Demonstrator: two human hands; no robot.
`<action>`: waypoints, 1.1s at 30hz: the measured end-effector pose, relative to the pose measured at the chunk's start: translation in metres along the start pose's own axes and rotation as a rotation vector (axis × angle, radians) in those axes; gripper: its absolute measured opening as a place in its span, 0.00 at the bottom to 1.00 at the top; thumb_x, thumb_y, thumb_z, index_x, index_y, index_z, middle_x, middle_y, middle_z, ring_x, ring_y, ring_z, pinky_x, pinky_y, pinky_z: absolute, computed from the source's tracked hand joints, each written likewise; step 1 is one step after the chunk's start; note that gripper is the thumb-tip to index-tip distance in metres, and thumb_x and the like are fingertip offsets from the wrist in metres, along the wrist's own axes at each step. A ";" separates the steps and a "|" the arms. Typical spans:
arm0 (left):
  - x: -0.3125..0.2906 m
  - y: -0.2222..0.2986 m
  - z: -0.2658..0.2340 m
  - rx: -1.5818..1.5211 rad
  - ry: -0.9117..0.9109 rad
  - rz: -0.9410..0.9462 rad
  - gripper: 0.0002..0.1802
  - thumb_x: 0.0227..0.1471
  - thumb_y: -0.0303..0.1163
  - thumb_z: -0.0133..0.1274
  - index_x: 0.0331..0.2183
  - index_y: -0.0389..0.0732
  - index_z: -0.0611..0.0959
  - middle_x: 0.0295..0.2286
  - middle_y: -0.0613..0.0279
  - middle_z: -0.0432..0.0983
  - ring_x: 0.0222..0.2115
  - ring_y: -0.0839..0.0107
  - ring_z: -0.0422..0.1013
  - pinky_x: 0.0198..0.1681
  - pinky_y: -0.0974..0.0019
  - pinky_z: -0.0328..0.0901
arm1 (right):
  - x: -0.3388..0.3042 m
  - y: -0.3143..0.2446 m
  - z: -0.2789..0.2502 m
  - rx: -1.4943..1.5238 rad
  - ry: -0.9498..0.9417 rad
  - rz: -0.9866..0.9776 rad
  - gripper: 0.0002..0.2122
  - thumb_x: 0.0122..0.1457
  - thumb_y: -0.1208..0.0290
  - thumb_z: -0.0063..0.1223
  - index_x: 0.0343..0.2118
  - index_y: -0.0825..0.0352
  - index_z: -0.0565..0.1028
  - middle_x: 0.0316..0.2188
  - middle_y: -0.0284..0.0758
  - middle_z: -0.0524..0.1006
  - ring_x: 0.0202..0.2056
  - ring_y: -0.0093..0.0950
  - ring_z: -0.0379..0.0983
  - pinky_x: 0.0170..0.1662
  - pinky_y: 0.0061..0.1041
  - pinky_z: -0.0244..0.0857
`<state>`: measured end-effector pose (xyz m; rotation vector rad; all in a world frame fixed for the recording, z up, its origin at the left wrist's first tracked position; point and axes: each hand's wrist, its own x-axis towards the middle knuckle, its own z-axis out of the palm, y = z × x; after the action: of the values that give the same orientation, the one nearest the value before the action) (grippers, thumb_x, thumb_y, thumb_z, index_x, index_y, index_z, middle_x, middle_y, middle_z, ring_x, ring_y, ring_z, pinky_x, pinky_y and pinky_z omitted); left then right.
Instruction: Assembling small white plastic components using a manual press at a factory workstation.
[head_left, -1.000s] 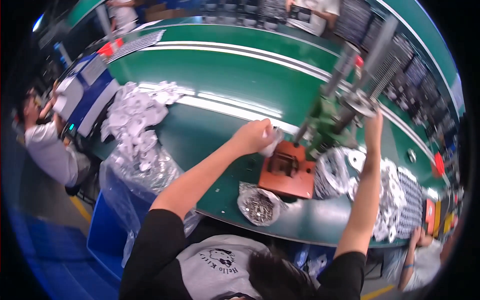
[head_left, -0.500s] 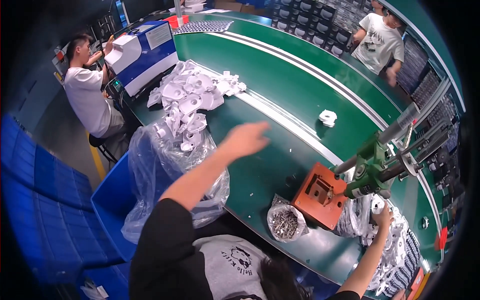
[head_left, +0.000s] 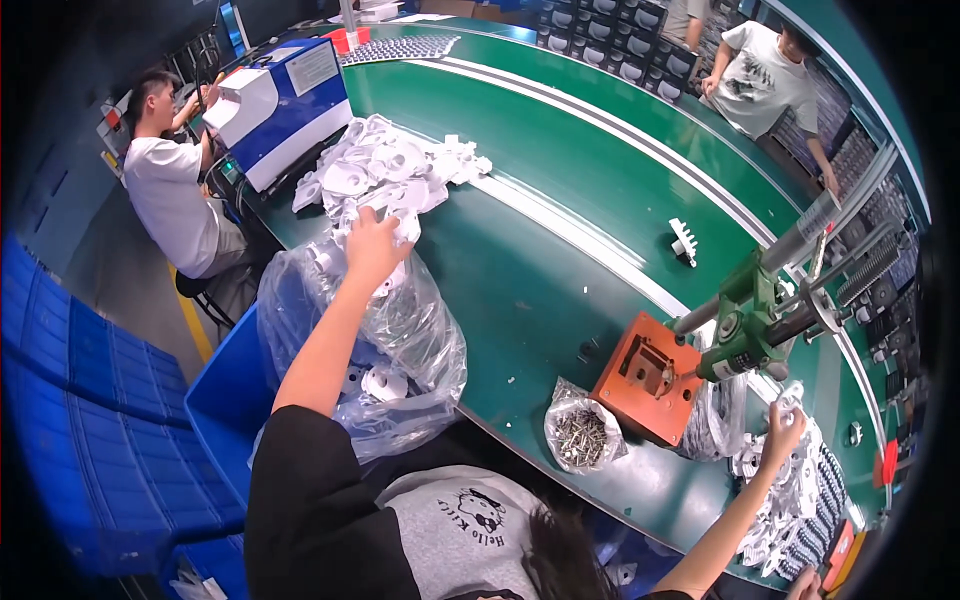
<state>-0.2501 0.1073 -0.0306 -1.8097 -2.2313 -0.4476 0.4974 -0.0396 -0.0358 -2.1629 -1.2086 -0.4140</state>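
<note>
My left hand [head_left: 374,248] is at the near end of a heap of white plastic housings [head_left: 375,165], fingers curled over a white plastic housing [head_left: 407,226]. Beneath that forearm, a clear plastic bag [head_left: 425,340] lines a blue bin [head_left: 225,400] and has some white parts inside. On the far right, my right hand [head_left: 784,436] pinches a small white plastic part [head_left: 790,398]. It is above a pile of small white parts [head_left: 775,500], beside the orange press base [head_left: 648,385].
A green lever press [head_left: 740,335] rises over the orange base. A bag of metal pins [head_left: 580,438] stands at the table edge. One white part [head_left: 683,243] lies on the green belt [head_left: 560,150]. Co-workers are at left and far right; another person's hand [head_left: 803,583] shows at lower right.
My left hand has swung left from over the table onto the housings. The right hand has risen slightly with a small white part. The belt's white part has shifted right and shows another side.
</note>
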 end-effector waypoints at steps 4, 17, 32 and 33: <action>0.013 -0.006 -0.008 -0.340 0.287 0.188 0.22 0.40 0.41 0.60 0.39 0.43 0.78 0.45 0.49 0.67 0.39 0.60 0.69 0.40 0.61 0.64 | -0.054 -0.057 -0.055 0.297 0.116 -0.013 0.24 0.51 0.68 0.58 0.49 0.75 0.66 0.49 0.44 0.67 0.50 0.32 0.64 0.53 0.30 0.57; -0.117 0.203 -0.090 -2.249 -1.279 -0.070 0.09 0.55 0.34 0.41 0.30 0.41 0.73 0.27 0.67 0.71 0.28 0.78 0.69 0.32 0.73 0.64 | -0.153 -0.320 -0.065 0.767 -0.461 -0.569 0.40 0.31 0.79 0.67 0.54 0.69 0.62 0.53 0.43 0.65 0.48 0.37 0.67 0.49 0.30 0.66; -0.135 0.211 -0.058 -1.733 -1.324 -0.001 0.13 0.57 0.34 0.37 0.31 0.40 0.76 0.27 0.69 0.74 0.27 0.82 0.70 0.28 0.75 0.64 | -0.154 -0.289 -0.059 0.535 -0.564 -0.749 0.35 0.34 0.70 0.67 0.49 0.73 0.64 0.45 0.47 0.70 0.49 0.43 0.66 0.51 0.36 0.61; -0.134 0.210 -0.059 -1.674 -1.335 0.087 0.14 0.58 0.35 0.38 0.37 0.39 0.75 0.33 0.66 0.74 0.32 0.79 0.71 0.36 0.73 0.65 | -0.154 -0.286 -0.057 0.612 -0.660 -0.605 0.35 0.34 0.71 0.68 0.49 0.72 0.64 0.45 0.44 0.70 0.47 0.40 0.67 0.51 0.34 0.61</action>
<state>-0.0174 0.0034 -0.0061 -3.8305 -2.3735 -1.9968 0.1750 -0.0656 0.0281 -1.3923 -2.0304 0.4400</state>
